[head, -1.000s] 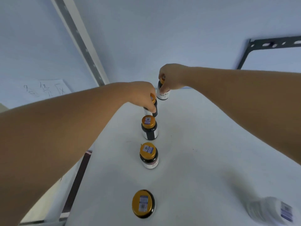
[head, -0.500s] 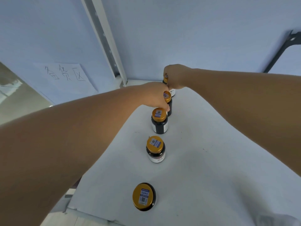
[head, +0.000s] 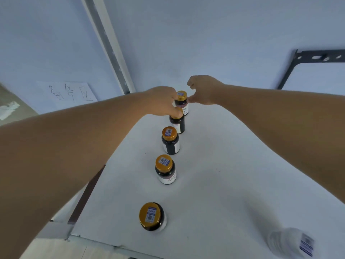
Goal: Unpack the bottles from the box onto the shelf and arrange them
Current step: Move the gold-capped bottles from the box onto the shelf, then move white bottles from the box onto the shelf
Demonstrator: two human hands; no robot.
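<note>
Several dark bottles with gold caps stand in a row on the white shelf [head: 224, 174], running from near to far. My left hand [head: 162, 101] grips the cap of the second-farthest bottle [head: 177, 122]. The farthest bottle [head: 182, 101] stands free just behind it. My right hand [head: 202, 90] hovers beside that bottle's cap, fingers apart and holding nothing. Closer to me stand a third bottle [head: 170, 140], a fourth bottle [head: 165, 169] and the nearest bottle [head: 152, 216].
A blurred white bottle [head: 291, 243] lies at the shelf's near right corner. A metal upright [head: 110, 45] rises at the back left, with a handwritten paper sign [head: 69, 92] to its left. A black bracket [head: 317, 58] hangs on the wall at right.
My right hand has let go of the farthest bottle's cap and lifted slightly to the right. My left hand stays on the second-farthest bottle. The view has shifted.
</note>
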